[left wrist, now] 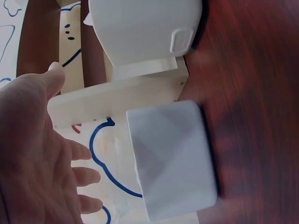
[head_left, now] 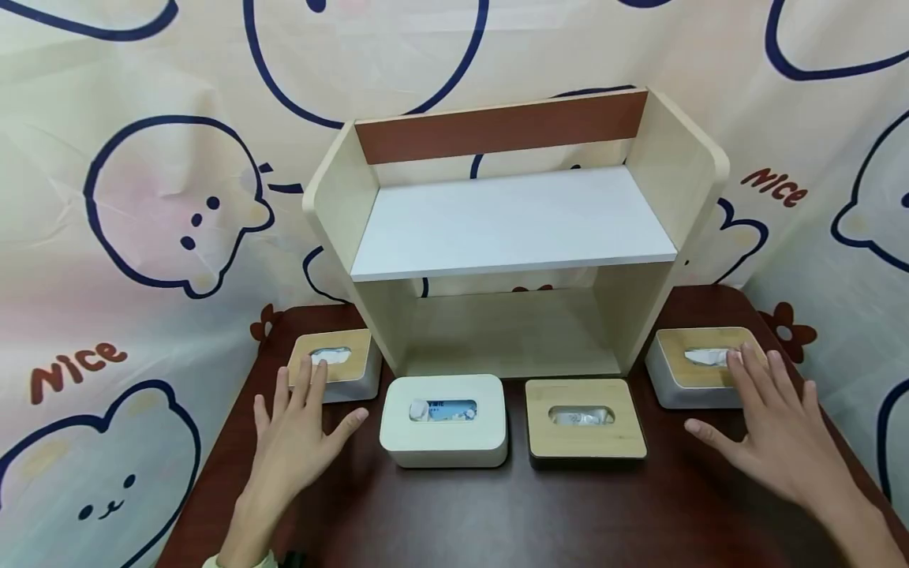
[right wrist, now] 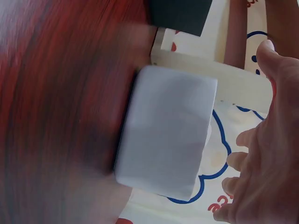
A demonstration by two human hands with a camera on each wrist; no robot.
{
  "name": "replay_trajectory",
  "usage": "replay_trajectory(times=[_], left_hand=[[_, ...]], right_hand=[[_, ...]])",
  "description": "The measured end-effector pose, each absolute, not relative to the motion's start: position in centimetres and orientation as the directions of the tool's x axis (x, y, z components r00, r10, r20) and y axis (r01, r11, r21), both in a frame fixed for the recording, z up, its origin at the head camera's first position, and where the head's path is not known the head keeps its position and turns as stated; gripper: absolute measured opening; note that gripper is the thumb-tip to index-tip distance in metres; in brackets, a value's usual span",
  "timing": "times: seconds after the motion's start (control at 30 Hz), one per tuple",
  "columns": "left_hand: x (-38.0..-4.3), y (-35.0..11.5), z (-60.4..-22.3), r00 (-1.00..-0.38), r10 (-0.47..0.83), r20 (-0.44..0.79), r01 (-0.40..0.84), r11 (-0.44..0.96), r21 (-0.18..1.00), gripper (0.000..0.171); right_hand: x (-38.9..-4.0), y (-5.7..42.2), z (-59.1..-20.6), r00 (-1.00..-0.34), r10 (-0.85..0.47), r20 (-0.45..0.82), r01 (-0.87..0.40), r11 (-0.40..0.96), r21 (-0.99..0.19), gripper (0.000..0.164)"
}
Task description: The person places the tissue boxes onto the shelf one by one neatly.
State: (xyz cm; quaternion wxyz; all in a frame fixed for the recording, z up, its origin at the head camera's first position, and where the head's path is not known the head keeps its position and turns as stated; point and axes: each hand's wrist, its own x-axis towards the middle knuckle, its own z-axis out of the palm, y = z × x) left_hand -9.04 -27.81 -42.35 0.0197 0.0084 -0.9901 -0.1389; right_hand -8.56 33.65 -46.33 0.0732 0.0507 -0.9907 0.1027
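Note:
My left hand (head_left: 293, 443), fingers spread, is held in front of the grey tissue box (head_left: 358, 385) with a wooden lid at the table's left side; its fingertips overlap the lid in the head view. Likewise my right hand (head_left: 790, 446), fingers extended and thumb out, hovers before a matching grey tissue box (head_left: 696, 396) on the right. Neither hand holds anything. In the left wrist view the left box's plain grey side (left wrist: 173, 158) shows beyond the palm. The right wrist view shows the right box's grey side (right wrist: 166, 135) apart from the fingers.
Between the hands stand a white tissue box (head_left: 443, 442) and a dark box with a wooden lid (head_left: 588, 442). Behind them rises a cream two-level shelf (head_left: 511, 225). The dark wooden table (head_left: 454, 521) backs onto a cartoon-printed curtain (head_left: 170, 323).

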Motion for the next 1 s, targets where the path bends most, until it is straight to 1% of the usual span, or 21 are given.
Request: replay_trajectory(times=[0.2, 0.4, 0.5, 0.7, 0.8, 0.93, 1.0], left_hand=[[-8.0, -26.8, -42.2, -0.999, -0.008, 0.051, 0.007, 0.959, 0.284, 0.111], [-6.7, -25.9, -42.3, -0.997, 0.016, 0.073, 0.037, 0.955, 0.295, 0.108], [-6.2, -25.4, -42.3, -0.994, 0.035, 0.100, 0.065, 0.946, 0.319, 0.106], [-5.4, -23.6, -42.3, -0.985, 0.063, 0.158, 0.117, 0.925, 0.361, 0.103], [-4.8, -22.7, -42.3, -0.980, 0.081, 0.182, 0.146, 0.912, 0.383, 0.102], [-4.3, -21.8, -42.1, -0.970, 0.098, 0.222, 0.183, 0.897, 0.402, 0.101], [-4.1, -21.3, -41.9, -0.963, 0.104, 0.248, 0.201, 0.892, 0.405, 0.101]], right_hand=[[-7.5, 32.8, -46.2, -0.989, -0.079, 0.129, -0.109, 0.964, -0.241, 0.123], [-6.3, 31.9, -46.3, -0.981, -0.138, 0.140, -0.175, 0.936, -0.306, 0.122], [-5.8, 31.4, -46.5, -0.981, -0.153, 0.120, -0.186, 0.923, -0.338, 0.121], [-4.9, 30.7, -46.8, -0.984, -0.166, 0.059, -0.176, 0.888, -0.425, 0.118], [-4.6, 30.3, -46.7, -0.986, -0.167, 0.002, -0.148, 0.869, -0.472, 0.120], [-4.4, 29.7, -46.5, -0.984, -0.168, -0.061, -0.115, 0.854, -0.508, 0.121], [-4.4, 29.5, -46.4, -0.983, -0.176, -0.052, -0.122, 0.840, -0.529, 0.119]])
